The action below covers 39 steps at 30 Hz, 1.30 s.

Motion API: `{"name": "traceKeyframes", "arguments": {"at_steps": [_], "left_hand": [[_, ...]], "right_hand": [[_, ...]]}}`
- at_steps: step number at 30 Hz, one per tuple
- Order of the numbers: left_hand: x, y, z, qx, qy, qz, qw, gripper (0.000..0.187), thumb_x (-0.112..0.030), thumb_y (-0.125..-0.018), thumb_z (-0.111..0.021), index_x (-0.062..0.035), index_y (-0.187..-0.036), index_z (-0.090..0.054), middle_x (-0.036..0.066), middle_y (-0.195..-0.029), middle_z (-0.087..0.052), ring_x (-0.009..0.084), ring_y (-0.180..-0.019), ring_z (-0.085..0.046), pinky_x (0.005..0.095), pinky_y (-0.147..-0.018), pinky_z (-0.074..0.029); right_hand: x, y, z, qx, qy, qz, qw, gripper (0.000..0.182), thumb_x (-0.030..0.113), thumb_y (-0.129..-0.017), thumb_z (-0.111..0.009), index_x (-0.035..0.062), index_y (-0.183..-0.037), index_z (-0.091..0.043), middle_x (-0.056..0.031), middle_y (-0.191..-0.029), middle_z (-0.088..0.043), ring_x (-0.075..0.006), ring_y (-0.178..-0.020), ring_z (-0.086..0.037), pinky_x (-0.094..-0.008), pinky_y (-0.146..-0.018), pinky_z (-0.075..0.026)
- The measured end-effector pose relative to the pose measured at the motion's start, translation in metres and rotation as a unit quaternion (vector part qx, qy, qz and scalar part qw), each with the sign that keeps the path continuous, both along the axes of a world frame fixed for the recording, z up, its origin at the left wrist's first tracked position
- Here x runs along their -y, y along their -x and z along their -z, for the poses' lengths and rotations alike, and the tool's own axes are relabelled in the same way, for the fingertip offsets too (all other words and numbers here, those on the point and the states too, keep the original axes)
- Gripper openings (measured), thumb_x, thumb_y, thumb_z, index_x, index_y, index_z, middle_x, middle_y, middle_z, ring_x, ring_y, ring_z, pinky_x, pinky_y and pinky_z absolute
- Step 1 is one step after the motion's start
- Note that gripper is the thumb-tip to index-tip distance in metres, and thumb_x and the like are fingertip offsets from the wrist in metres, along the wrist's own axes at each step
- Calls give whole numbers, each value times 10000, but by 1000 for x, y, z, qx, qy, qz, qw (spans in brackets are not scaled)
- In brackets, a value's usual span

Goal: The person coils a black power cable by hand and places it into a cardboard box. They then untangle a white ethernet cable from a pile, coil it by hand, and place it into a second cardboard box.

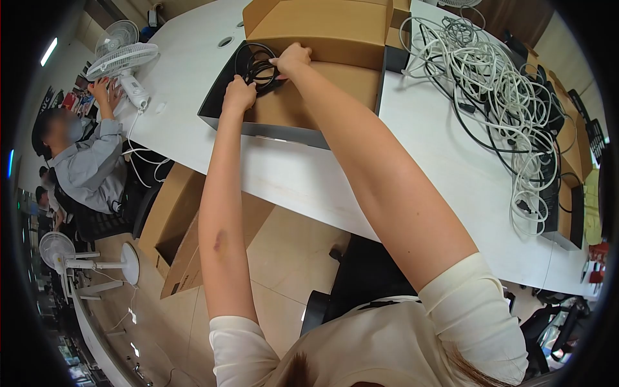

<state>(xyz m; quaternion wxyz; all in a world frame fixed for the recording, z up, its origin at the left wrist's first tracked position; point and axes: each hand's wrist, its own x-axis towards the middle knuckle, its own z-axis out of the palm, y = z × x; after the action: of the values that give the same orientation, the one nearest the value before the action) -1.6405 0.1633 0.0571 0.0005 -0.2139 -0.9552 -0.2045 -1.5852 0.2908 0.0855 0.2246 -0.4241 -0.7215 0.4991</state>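
A coil of black cable [262, 67] is at the left end of an open cardboard box [342, 87] with dark outer sides and a brown inside. My left hand [239, 95] is closed on the near left edge of the coil. From the other side, my right hand [294, 60] grips the coil's right edge, its fingers partly hidden. The box's lid [316, 22] stands folded up at the back.
A tangled heap of white and black cables [496, 84] covers the table's [296, 187] right side, beside another open box [570, 155]. A white fan [132, 80] stands at the left, near a seated person [90, 158]. Below the table edge lies a large cardboard box [174, 213].
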Motion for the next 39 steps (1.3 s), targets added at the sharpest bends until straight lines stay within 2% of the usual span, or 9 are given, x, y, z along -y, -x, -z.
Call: {"name": "traceKeyframes", "arguments": {"at_steps": [3, 6, 10, 14, 19, 23, 24, 28, 39], "left_hand": [[-4, -21, -10, 11, 33, -9, 999, 495, -336, -847, -560, 38, -1167, -505, 257, -1133, -571, 388, -1070, -552, 439, -916, -440], [-6, -43, -18, 17, 53, -11, 998, 457, -366, -859, -530, 32, -1075, -589, 248, -1123, -583, 390, -1065, -555, 446, -904, -447], [-9, -71, -18, -13, 37, -4, 999, 415, -359, -878, -506, 35, -931, -627, 189, -741, -664, 310, -701, -672, 398, -755, -514], [-10, -112, -21, -109, 68, 13, 992, 399, -370, -878, -518, 5, -887, -654, 190, -787, -665, 319, -791, -659, 424, -736, -514], [0, -108, -51, -143, 78, 5, 987, 397, -408, -825, -596, -22, -882, -667, 192, -856, -658, 358, -829, -636, 422, -752, -509], [9, -83, -67, -191, -7, 126, 973, 667, -505, -667, -728, -53, -1138, -597, 181, -1202, -533, 301, -1076, -557, 390, -855, -473], [10, -63, -57, -87, -32, 204, 975, 1034, -563, -550, -779, -26, -1344, -392, 214, -1398, -324, 318, -1289, -357, 397, -1012, -365], [5, -49, -38, -19, 171, 243, 955, 1397, -639, -410, -798, 55, -1414, -117, 258, -1481, -60, 344, -1392, -3, 414, -1130, -111], [6, -26, -17, 9, 166, 244, 955, 1262, -535, -553, -752, 70, -1414, -55, 291, -1472, 30, 342, -1392, 52, 406, -1128, -58]], "right_hand": [[-23, 0, 11, 38, -141, -128, 981, 523, 165, -711, -775, 21, -1148, -527, -198, -1223, -468, -363, -1009, -592, -369, -751, -559], [-35, -19, 8, 13, -264, -206, 942, 304, 139, -765, -702, 30, -1037, -621, -205, -1149, -556, -354, -1006, -599, -381, -846, -510], [-38, -27, -6, 90, -433, -262, 858, 213, 67, -806, -536, 44, -974, -665, -169, -1017, -646, -301, -975, -628, -373, -805, -517], [-44, -36, -17, 121, -487, -276, 819, 100, 162, -724, -700, 88, -791, -697, -150, -883, -671, -312, -867, -646, -386, -760, -516], [-66, -35, -24, 90, -376, -408, 827, 221, 135, -730, -676, 38, -928, -694, -166, -988, -660, -303, -904, -646, -378, -787, -516], [-76, -40, -23, 5, -335, -495, 802, 273, 152, -705, -716, 33, -949, -690, -170, -993, -658, -308, -891, -642, -369, -800, -508], [-76, -42, -25, -6, -331, -505, 797, 301, 155, -697, -727, 28, -965, -685, -173, -996, -657, -311, -894, -639, -366, -807, -504], [-72, -48, -19, -16, -415, -521, 746, 465, 169, -646, -780, -13, -1049, -638, -186, -1002, -651, -322, -945, -618, -357, -847, -483], [-63, -39, -11, 49, -460, -459, 758, 306, 3, -750, -631, 15, -1056, -632, -121, -1092, -612, -305, -1024, -571, -376, -898, -468]]}}
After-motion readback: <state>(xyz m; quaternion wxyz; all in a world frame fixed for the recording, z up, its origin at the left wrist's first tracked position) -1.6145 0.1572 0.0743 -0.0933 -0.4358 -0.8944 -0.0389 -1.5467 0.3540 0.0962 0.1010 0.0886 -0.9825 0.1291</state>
